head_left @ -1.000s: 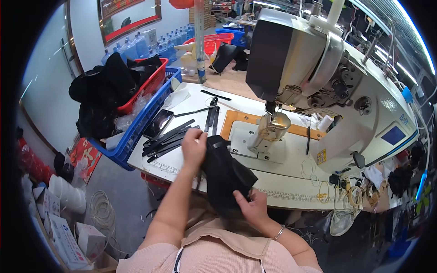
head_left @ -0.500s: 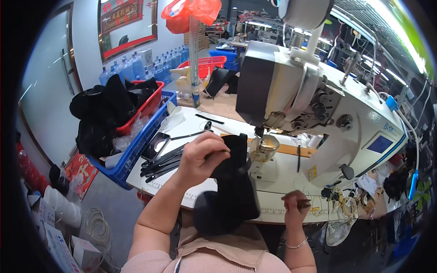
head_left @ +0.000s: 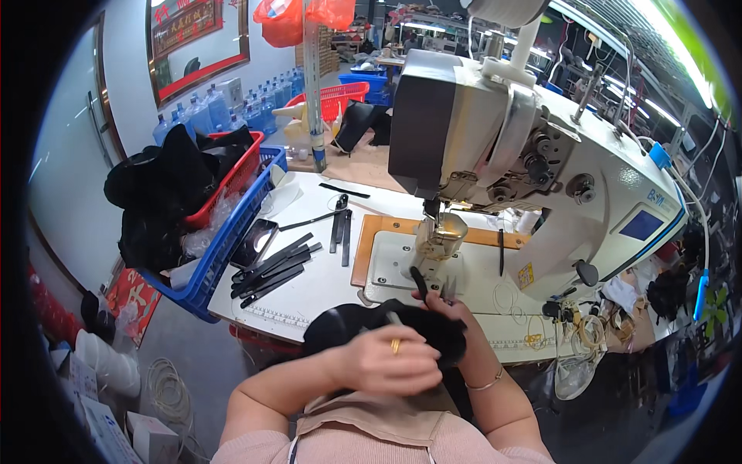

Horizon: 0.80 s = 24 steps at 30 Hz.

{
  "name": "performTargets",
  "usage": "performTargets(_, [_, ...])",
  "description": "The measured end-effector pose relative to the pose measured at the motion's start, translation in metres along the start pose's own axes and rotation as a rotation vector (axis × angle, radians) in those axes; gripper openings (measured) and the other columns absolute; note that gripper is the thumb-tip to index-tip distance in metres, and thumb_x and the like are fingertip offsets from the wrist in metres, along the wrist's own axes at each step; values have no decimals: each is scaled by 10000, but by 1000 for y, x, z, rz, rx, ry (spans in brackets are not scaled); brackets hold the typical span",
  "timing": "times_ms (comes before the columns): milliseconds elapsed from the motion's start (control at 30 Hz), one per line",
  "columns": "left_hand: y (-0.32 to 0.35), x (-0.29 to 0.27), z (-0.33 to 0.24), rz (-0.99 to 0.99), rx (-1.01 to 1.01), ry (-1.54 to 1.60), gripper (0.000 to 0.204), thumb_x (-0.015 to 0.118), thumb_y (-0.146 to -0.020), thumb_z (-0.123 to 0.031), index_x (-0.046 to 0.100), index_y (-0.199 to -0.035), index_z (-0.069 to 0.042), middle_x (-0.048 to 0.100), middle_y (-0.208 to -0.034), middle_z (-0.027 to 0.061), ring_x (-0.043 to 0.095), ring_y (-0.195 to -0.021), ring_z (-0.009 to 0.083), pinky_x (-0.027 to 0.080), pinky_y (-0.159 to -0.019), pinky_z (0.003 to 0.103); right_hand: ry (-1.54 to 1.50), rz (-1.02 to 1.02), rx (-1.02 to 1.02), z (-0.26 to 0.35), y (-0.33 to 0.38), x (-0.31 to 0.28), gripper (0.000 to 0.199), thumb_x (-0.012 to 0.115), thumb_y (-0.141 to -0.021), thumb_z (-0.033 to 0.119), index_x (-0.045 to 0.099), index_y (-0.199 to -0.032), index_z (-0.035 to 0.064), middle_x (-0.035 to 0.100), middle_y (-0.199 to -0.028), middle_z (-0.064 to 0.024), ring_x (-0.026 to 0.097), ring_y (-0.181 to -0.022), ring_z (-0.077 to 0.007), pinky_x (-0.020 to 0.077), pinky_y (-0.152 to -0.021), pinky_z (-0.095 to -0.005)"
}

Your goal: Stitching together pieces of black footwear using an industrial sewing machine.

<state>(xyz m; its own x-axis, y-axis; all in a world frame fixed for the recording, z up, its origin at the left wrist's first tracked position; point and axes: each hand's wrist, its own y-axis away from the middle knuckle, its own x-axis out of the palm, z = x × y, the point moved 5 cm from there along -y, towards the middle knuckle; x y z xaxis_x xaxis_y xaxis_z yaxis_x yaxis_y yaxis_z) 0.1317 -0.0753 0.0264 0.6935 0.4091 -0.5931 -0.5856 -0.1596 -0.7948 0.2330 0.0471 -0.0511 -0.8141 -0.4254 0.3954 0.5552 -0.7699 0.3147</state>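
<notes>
A floppy black piece (head_left: 352,325), soft and partly shiny, is held above my lap at the table's front edge. My right hand (head_left: 457,315) closes on its right side, below the sewing machine (head_left: 483,131). A grey pointed metal tip (head_left: 449,287) shows beside those fingers; most of that tool is hidden. A narrow black tab (head_left: 418,280) stands up by the fingertips. In front of the piece, my left hand (head_left: 396,361) has its fingers curled and wears a gold ring. Motion smears those fingers, so their grip cannot be made out.
Black strips (head_left: 270,271) lie on the white table beside a phone (head_left: 255,243). A blue basket (head_left: 202,286) at the left holds a red basket (head_left: 246,174) with black pieces. Loose cords (head_left: 583,348) hang at the right edge. Water bottles (head_left: 201,116) stand behind.
The black piece has come down toward my lap and bunched up. My left hand has moved down and right across it; my right hand has moved up and left to hold it.
</notes>
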Motion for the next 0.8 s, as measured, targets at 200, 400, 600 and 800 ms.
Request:
performTargets(200, [98,-13,-22,-691,-886,-358,440,663,-843,-400,531,-1069,-46,527,-822,37,515,-786,183,439,-748,357,190,254,-93,-17,28,-17,415,650,-872,241,553,-1161,-41,513,-692,-3,452,-578,-87,337,-507,-199])
performTargets(400, [150,10,-22,-293,-1680,759,379,549,-942,-297,470,-1212,-43,542,-952,21,469,-738,72,425,-666,202,345,161,-43,-18,45,12,264,633,-852,80,637,-1100,-11,547,-720,10,476,-616,-68,375,-538,-205])
performTargets(600, [146,26,-31,-859,-1829,1227,407,607,-837,34,478,-1216,-40,556,-1094,79,584,-929,141,487,-800,240,779,428,-667,-1,46,34,287,633,-814,-25,668,-1081,73,635,-856,-50,589,-743,-145,462,-676,-246])
performTargets(800, [130,10,-7,-1041,-1484,1536,317,611,-844,21,554,-1154,-12,605,-1047,76,595,-916,155,491,-808,254,751,617,-622,7,42,43,286,631,-796,-51,665,-1059,56,635,-886,-80,618,-790,-169,479,-691,-260])
